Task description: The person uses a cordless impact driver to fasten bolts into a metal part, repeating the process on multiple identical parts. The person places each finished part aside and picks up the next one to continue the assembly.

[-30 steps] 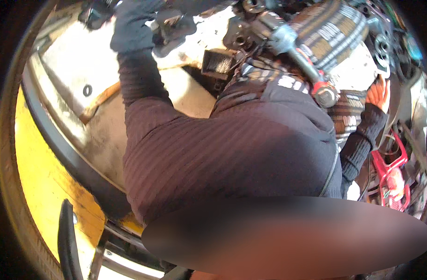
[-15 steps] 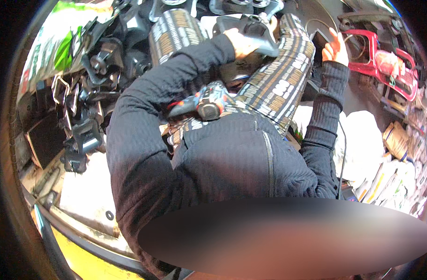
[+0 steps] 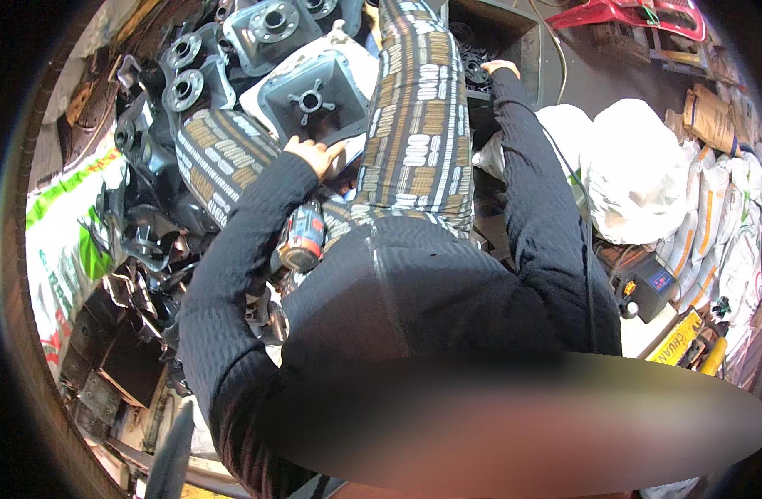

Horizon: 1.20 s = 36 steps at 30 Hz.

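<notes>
A grey square housing (image 3: 348,93) with a round hub in its middle lies between my knees, its hollow side up. My left hand (image 3: 314,156) is at its near rim, fingers bent against the edge and thumb side to the right. Beyond my right knee, my right hand (image 3: 502,68) reaches over a dark bin (image 3: 526,37) of small black parts (image 3: 474,68). Its fingers are partly stretched down toward the parts, and nothing shows in them. A cordless drill (image 3: 302,237) rests in my lap below my left wrist.
Several similar flanged housings (image 3: 273,23) are heaped at the far left. White plastic bags (image 3: 635,170) stand right of my right arm, with stacked sacks (image 3: 710,208) beyond. A red plastic stool (image 3: 639,12) is at the far right. A cable (image 3: 587,249) hangs along my right arm.
The housing has gone from tilted in my left hand to lying between my knees. My right hand has moved from the raised position to the bin of parts. The view has shifted.
</notes>
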Tool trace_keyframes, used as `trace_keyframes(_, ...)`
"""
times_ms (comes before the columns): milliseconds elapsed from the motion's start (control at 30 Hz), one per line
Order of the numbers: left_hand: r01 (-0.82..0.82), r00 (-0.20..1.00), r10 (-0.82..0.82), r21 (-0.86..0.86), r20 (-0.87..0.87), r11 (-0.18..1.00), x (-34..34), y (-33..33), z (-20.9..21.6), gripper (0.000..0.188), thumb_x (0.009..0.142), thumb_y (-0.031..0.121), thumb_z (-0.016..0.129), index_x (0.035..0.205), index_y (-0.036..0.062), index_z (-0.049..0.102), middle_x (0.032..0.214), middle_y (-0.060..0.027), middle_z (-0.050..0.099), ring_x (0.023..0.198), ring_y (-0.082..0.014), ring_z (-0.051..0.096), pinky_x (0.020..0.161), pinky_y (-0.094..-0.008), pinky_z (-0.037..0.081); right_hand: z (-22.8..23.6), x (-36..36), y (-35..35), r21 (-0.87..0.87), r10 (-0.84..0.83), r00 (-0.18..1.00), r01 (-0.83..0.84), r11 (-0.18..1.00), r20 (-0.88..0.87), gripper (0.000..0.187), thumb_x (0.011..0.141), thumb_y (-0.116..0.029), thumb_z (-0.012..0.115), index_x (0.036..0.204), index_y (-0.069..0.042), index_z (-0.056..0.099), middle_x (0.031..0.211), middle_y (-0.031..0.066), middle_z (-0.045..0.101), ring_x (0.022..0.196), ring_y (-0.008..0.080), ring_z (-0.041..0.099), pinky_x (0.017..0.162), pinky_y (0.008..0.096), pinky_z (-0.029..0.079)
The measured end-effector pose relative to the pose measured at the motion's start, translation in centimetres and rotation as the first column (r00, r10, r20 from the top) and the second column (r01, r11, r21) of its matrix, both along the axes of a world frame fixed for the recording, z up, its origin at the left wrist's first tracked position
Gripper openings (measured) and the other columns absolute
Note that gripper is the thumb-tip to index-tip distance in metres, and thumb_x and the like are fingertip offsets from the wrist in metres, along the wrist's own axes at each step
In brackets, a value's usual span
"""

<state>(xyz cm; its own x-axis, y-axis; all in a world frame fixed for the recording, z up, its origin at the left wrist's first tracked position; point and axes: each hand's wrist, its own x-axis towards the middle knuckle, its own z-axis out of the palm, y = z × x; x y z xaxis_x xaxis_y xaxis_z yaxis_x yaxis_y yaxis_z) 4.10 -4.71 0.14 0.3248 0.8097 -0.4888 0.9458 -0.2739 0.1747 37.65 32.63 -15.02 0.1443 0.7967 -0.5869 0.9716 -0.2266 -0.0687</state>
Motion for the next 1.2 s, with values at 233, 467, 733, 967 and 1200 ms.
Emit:
trace_keyframes(233,-0.596,0.743,0.494,0.109,0.452,0.796,-1.4,-2.2,5.9,0.043,0.078,0.01,0.057,0.12,0.0125,0.054,0.067,-0.012,0.057,0.059,-0.0258,0.057,0.053,-0.0336,0.044,-2.4,-3.2,0.0,-0.178,0.22,0.955,-0.186,0.966,0.199,0.067,0.063,-0.054,0.073,0.113,-0.011,0.06,0.121,0.0102,0.055,0.112,0.0283,0.052,0.092,0.0422,0.042)
trace_keyframes(467,-0.651,0.737,0.57,0.157,0.362,0.742,-1.1,-1.8,6.4,0.038,0.08,0.018,0.057,0.118,0.0182,0.055,0.071,-0.0089,0.061,0.059,-0.0264,0.059,0.054,-0.0356,0.046,-5.8,-3.7,0.7,-0.324,0.406,0.893,-0.333,0.886,0.194,0.083,0.061,-0.06,0.07,0.119,-0.004,0.054,0.125,0.0161,0.05,0.116,0.0293,0.049,0.095,0.0408,0.039)
trace_keyframes(733,-0.881,0.395,0.708,0.023,0.585,0.472,-3.7,-1.8,6.2,0.031,0.083,0.018,0.057,0.114,0.0145,0.058,0.066,-0.0067,0.059,0.051,-0.0136,0.053,0.05,-0.026,0.043,-0.9,-0.5,2.9,0.043,0.162,0.986,-0.16,0.986,-0.05,0.068,0.067,-0.055,0.067,0.111,-0.003,0.06,0.113,0.0174,0.058,0.102,0.0301,0.058,0.087,0.038,0.044)
trace_keyframes(967,-0.84,-0.126,0.654,-0.431,0.746,0.33,-5.2,1.1,6.4,0.03,0.087,0.017,0.057,0.117,0.0123,0.057,0.077,0.0016,0.058,0.055,-0.0036,0.05,0.048,-0.0181,0.042,17.8,-8.0,-4.7,-0.326,-0.3,0.152,-0.186,0.927,-0.942,0.022,0.082,-0.023,0.063,0.094,-0.005,0.066,0.071,0.0072,0.063,0.047,0.009,0.047,0.043,0.0247,0.035)
trace_keyframes(1200,-0.697,-0.371,0.738,-0.694,0.563,0.18,-5.8,3.6,2.9,0.038,0.086,0.022,0.057,0.12,0.0085,0.05,0.08,-0.0072,0.058,0.057,-0.0127,0.056,0.048,-0.0272,0.052,13.8,-23.1,-20.1,0.168,0.291,0.354,-0.34,0.925,-0.889,0.071,0.074,-0.026,0.071,0.131,-0.002,0.035,0.084,0.0118,0.065,0.072,0.0128,0.06,0.067,0.0278,0.048)
